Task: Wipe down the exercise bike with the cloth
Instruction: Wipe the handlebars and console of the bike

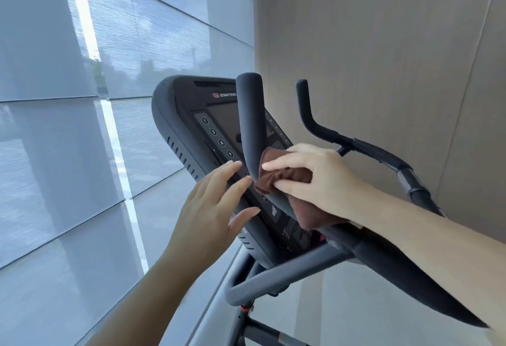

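The exercise bike fills the middle and lower right of the view, seen from above and close. Its console is tilted, w/ a dark screen, a column of round number buttons (1, 3, 6, 9 readable) on its left side and the brand text "STAR TRAC" near the top. In front of the console stands the near handlebar horn, dark grey and padded, pointing up toward 12 o'clock. The right hand comes in from abt 4 o'clock and is closed around the brown cloth, pressing it on the lower part of this horn; thumb on the top side of the cloth, index and other fingers under it, so the cloth is bunched betw. them and wraps the horn from the right. A loose end of the cloth hangs down under the palm, toward 5 o'clock. The left hand comes from 7 o'clock, fingers open and spread, holding nothing; the fingertips are at the console edge just left of the horn, but I cannot tell if they really touch it. A second handlebar horn rises at abt 1 o'clock from the cloth, well apart from both hands. Behind the bike, at 9 to 11 o'clock, there is a window w/ a grey roller blind; at 1 to 3 o'clock a beige panel wall.
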`<state>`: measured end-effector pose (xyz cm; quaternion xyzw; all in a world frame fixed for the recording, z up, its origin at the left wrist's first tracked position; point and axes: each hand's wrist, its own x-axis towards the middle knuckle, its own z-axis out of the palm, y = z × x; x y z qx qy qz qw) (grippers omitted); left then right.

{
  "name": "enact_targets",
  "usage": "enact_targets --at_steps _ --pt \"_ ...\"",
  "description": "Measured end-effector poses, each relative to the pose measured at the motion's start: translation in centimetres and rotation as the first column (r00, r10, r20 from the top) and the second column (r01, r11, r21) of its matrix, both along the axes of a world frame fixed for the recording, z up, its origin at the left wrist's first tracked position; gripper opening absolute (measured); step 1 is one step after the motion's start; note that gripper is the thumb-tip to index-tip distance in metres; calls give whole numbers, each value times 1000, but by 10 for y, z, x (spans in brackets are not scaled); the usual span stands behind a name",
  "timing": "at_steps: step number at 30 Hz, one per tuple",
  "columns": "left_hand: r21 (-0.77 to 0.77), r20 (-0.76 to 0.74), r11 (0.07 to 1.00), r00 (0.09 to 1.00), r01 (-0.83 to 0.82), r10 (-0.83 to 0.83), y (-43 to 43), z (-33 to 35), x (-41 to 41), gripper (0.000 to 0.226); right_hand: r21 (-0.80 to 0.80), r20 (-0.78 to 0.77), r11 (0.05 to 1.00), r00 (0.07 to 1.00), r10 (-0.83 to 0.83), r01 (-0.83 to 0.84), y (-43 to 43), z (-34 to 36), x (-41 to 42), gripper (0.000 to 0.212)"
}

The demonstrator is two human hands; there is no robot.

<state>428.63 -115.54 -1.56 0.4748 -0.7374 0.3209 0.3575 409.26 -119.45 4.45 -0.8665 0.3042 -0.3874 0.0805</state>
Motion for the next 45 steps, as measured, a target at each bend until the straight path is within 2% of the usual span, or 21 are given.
enact_targets --at_steps 4,6,7,9,12,15,18,23,26,29,31,34,37,39,40,42,43,45 --pt "-42 30 998 999 46 -45 -7 19 11 45 -41 -180 998 982 -61 55 11 -5 -19 29" --pt "-55 43 995 996 82 -79 -11 28 16 45 -32 -180 996 980 -83 78 17 -3 -27 31" --pt "-57 59 994 995 89 -85 -13 32 18 46 -9 -118 996 989 -87 86 18 0 -27 32" --pt "-49 90 994 991 102 -97 -18 38 21 46 11 123 995 988 -96 96 12 11 -18 34" --pt "-39 89 992 989 120 -116 -26 48 23 46 -24 486 995 871 -72 95 -8 37 15 32" --pt "-20 72 993 991 118 -116 -34 59 25 51 -42 641 997 767 -20 61 -31 61 56 30" --pt "-3 67 991 989 134 -133 -41 61 27 57 -72 648 995 761 -10 75 -41 55 72 34" --pt "-46 98 986 983 161 -156 -51 56 28 61 -91 524 996 850 49 -1 -36 2 47 40" --pt "-79 145 986 980 146 -134 -52 59 31 60 -86 566 996 824 40 11 -42 19 56 42" --pt "-77 158 988 980 135 -122 -51 61 32 60 -131 657 990 752 48 51 -51 59 72 42" --pt "-36 100 985 981 167 -163 -50 61 29 61 -144 643 988 764 55 51 -52 62 74 39" --pt "48 -91 957 955 287 -282 -47 55 24 61 -129 523 991 850 52 19 -42 23 57 44" --pt "68 -233 908 891 414 -388 -47 51 21 61 -76 445 997 893 63 -33 -34 -1 39 47" --pt "42 -372 865 811 501 -452 -49 48 18 61 -55 468 998 882 50 -28 -38 12 42 46" --pt "31 -484 824 730 565 -482 -48 47 16 60 -59 508 998 860 48 -21 -41 22 47 45" --pt "-18 -704 701 489 713 -515 -47 46 10 56 -84 597 996 800 57 -8 -47 43 60 45" --pt "-63 -770 646 374 761 -516 -47 45 8 54 -94 621 996 781 65 -8 -49 49 64 44" --pt "-135 -839 579 218 804 -498 -50 43 7 52 -79 592 997 803 61 -17 -47 43 63 45"
